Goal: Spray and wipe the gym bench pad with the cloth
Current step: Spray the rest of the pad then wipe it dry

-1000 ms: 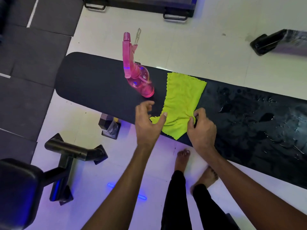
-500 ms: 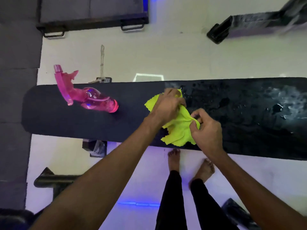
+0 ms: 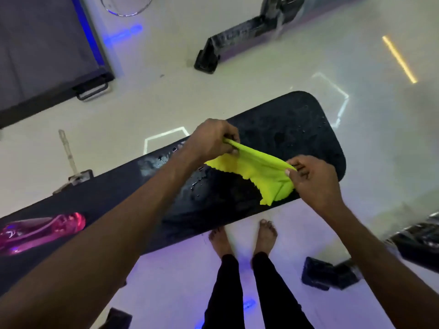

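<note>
Your left hand and right hand each pinch an end of the yellow cloth, fingers curled tight round it. You hold it stretched over the bench pad near its rounded end, probably opening or refolding it for a flat wiping face. Droplets on the pad suggest the spraying is done. The pink spray bottle lies parked toward the pad's other end, out of the wiping path.

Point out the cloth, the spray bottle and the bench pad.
cloth [image 3: 259, 170]: head view, middle of the stretched fabric.
spray bottle [image 3: 45, 230]: head view, pink body.
bench pad [image 3: 306, 129]: head view, wet top near the rounded end.
</note>
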The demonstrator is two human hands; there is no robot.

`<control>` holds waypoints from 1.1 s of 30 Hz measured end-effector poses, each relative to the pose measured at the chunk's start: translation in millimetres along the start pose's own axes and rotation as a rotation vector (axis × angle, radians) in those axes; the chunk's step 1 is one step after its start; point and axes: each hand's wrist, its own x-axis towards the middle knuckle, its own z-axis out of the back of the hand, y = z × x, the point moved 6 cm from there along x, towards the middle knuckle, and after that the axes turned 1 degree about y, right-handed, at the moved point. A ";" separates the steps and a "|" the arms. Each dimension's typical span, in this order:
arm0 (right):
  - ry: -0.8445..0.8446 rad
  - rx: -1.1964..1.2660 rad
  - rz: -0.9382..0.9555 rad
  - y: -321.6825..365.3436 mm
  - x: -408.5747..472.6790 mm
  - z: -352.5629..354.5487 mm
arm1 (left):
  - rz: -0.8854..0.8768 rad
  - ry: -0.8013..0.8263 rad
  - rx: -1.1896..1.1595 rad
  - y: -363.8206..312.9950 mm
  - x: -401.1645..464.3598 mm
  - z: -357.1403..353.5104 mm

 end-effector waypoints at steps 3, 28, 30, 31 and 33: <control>-0.178 -0.036 0.033 -7.9 1.1 53.5 | -0.064 -0.172 -0.055 -49.0 32.5 18.7; -0.053 -0.587 0.303 -107.8 104.7 -52.7 | 0.075 -0.356 0.447 3.5 86.1 -119.8; -0.111 -0.577 0.196 -120.0 91.1 -47.9 | 0.073 -0.364 0.442 3.4 85.9 -119.5; -0.130 -0.577 0.155 -121.4 88.7 -46.7 | 0.074 -0.366 0.445 3.6 86.3 -119.6; -0.165 -0.586 0.091 -115.8 97.8 -44.1 | 0.080 -0.374 0.451 4.5 87.5 -121.4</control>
